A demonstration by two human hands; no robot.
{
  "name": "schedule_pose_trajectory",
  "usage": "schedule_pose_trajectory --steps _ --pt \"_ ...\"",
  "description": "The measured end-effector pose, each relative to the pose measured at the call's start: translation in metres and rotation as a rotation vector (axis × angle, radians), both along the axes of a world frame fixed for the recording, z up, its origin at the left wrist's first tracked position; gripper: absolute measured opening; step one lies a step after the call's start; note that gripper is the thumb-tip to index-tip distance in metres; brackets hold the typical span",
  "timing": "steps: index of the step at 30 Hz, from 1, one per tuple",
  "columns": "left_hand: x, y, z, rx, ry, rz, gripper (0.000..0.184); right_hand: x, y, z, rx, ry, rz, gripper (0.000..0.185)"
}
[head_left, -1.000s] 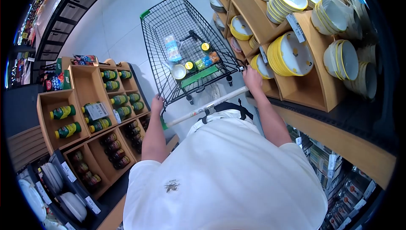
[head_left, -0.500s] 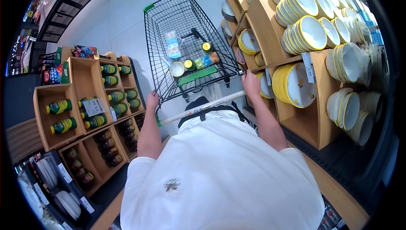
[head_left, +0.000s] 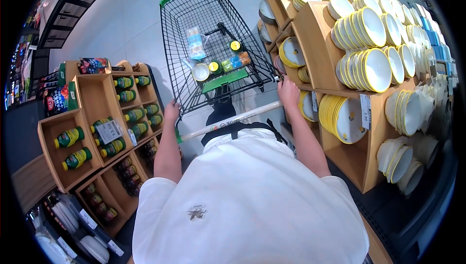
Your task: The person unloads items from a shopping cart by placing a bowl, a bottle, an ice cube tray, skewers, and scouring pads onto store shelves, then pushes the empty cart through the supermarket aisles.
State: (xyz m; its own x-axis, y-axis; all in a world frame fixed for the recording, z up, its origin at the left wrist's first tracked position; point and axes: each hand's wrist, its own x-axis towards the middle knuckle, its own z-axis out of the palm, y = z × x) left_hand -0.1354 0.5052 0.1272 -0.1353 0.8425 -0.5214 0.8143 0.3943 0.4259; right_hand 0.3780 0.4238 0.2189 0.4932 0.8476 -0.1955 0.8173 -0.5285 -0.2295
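Head view: at upper centre stands a black wire shopping cart [head_left: 166, 0]; our left hand [head_left: 172, 111] and right hand [head_left: 288, 93] curl their fingers around its rear corners. Inside, near the green plastic strip [head_left: 224, 81], sit a round white container [head_left: 200, 72] and yellow-lidded jars [head_left: 214, 67].

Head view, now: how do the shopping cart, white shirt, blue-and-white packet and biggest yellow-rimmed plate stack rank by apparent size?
1. White shirt
2. Shopping cart
3. Plate stack
4. Packet

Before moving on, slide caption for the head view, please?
Left hand and right hand hold a shopping cart between shelved jars and yellow-rimmed bowls.
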Motion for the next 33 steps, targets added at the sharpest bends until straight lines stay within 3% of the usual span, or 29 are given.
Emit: schedule_pose_trajectory --steps 9,16,20,24,33 --pt "-0.034 0.109 -0.034 0.014 -0.062 -0.058 0.042 -0.021 0.084 -0.006 0.01 0.039 -0.044 0.021" --pt "-0.018 0.209 0.002 -0.045 -0.063 -0.065 0.043 -0.035 0.166 -0.007 0.03 0.067 -0.09 0.016" --pt "-0.035 0.261 -0.027 0.008 -0.067 -0.123 0.043 -0.038 0.21 -0.008 0.019 0.053 -0.104 0.014" --pt "-0.005 0.297 0.021 0.005 -0.043 -0.108 0.04 -0.04 0.243 -0.008 0.058 0.044 -0.107 0.014" --pt "0.014 0.351 0.056 -0.088 -0.006 -0.103 0.04 -0.043 0.288 -0.016 -0.042 0.055 -0.164 0.017"
